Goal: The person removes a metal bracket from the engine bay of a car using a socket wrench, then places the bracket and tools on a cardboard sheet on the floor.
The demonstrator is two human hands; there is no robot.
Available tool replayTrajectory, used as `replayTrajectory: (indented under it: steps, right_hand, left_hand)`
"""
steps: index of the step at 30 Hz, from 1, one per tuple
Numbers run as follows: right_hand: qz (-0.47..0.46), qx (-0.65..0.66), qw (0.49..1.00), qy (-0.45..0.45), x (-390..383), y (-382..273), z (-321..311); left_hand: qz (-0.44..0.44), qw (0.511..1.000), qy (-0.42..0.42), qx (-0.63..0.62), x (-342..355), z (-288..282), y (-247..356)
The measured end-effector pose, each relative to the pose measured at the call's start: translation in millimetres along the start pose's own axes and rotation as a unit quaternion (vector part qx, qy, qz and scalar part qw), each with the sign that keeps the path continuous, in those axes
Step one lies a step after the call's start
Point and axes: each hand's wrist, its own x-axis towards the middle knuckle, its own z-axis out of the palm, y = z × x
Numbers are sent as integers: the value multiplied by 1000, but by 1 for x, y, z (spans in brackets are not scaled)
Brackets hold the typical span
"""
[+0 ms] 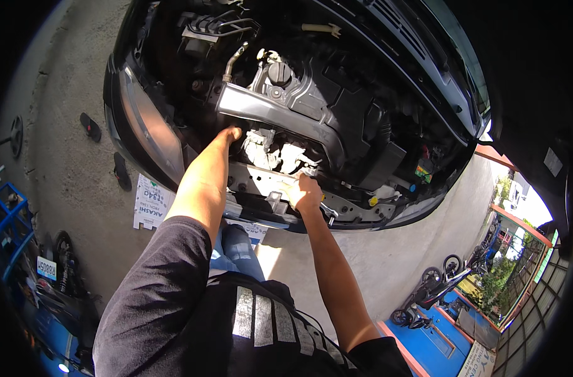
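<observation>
I lean over a black car's open engine bay [337, 100]. My left hand [229, 134] reaches down into the gap behind the front crossmember, fingers hidden below a silver metal part [261, 110]; whether it holds anything cannot be seen. My right hand [305, 191] is closed on a metal wrench [327, 210] at the front radiator support panel [362, 210], with the tool's chrome ends showing above and below the fist.
The raised hood [538, 125] hangs at the right. The left headlight [151, 135] is beside my left arm. Two sandals [104, 147] and a flattened cardboard piece [149, 204] lie on the concrete floor. Motorcycles [431, 289] stand lower right.
</observation>
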Motion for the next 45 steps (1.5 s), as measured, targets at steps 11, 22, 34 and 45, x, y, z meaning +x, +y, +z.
replayTrajectory:
  steps: [11, 22, 34, 45]
  right_hand:
    - [51, 98, 994, -9, -10, -11, -13]
    - [33, 84, 996, -14, -9, -9, -14]
    - [44, 94, 995, 2, -7, -7, -7]
    - [31, 119, 992, 23, -12, -8, -12]
  left_hand:
    - [-82, 993, 28, -78, 7, 16, -10]
    - [-120, 952, 66, -275, -47, 1, -29]
    - [37, 707, 128, -695, -163, -74, -27]
    - [90, 636, 135, -755, -148, -59, -37]
